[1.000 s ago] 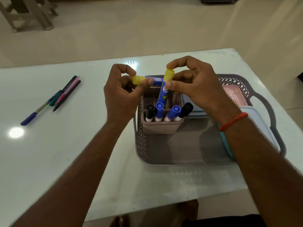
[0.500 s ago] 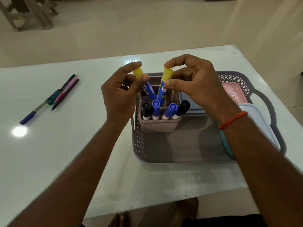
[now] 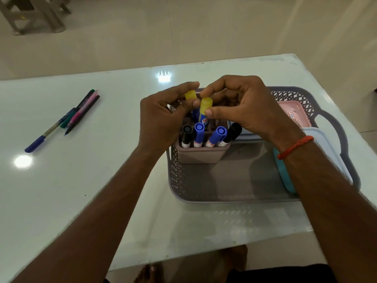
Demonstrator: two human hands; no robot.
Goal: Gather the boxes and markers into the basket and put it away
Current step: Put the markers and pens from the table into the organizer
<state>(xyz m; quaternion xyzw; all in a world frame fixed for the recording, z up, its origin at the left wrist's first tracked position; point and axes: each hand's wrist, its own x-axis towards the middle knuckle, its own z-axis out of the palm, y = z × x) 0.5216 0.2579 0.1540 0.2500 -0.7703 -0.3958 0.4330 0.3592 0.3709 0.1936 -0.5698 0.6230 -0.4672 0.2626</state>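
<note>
— Left hand (image 3: 161,121) first: what is it doing?

— Pinching a yellow-capped blue stick (image 3: 190,96) between thumb and forefinger, near the centre of the frame. Only the cap and a bit of blue barrel show past the fingers.

— And the right hand (image 3: 240,111)?

— Gripping a second yellow-capped stick (image 3: 205,111), thumb and forefinger on the cap. It stands nearly upright, its lower end down inside the pen holder (image 3: 201,155). The two caps are just beside each other; I cannot tell whether they touch.

— What are the sticks?

— Blue barrel with a red-and-white label, possibly glue sticks, but the print is too small to read.

— Where does the holder sit?

— In the near left corner of the grey lattice basket (image 3: 204,188), right of centre in the frame. Its front row holds four markers cap-up: a black marker (image 3: 186,133), two blue markers (image 3: 199,132), and another black-capped marker (image 3: 232,132) leaning right.

— Boxes?

— A pink box (image 3: 295,113) at the basket's far right, and a white-lidded teal box (image 3: 320,152) against the right wall, partly behind the right forearm, which wears an orange thread bracelet (image 3: 295,147).

— Anything outside the basket?

— A cluster of pens (image 3: 67,118) on the white table (image 3: 81,190), at the left of the frame, well apart from the basket.
</note>
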